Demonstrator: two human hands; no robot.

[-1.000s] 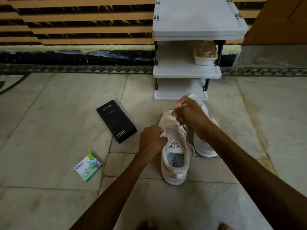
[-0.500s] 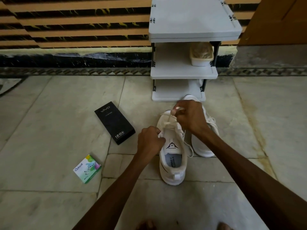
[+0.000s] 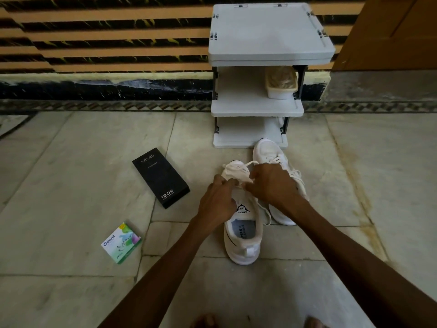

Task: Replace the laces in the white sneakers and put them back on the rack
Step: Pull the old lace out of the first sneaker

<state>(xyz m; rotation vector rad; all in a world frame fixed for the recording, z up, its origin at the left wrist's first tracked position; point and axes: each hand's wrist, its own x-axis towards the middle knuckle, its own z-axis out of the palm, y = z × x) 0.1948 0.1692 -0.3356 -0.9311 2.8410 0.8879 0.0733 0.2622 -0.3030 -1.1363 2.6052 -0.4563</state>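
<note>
Head view: pinching lace (image 3: 238, 170) of near sneaker (image 3: 243, 235) with left hand (image 3: 217, 202), right hand (image 3: 272, 183) fingers (image 3: 251, 185); lacing apparently unfinished, rack (image 3: 257, 107) return pending.

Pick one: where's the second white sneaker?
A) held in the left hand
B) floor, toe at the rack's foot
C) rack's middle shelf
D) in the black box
B: the second sneaker lies on the floor right of the near sneaker, whose lace the left hand and right hand pinch. Its toe is at the foot of the rack, whose middle shelf holds only a tub.
</note>
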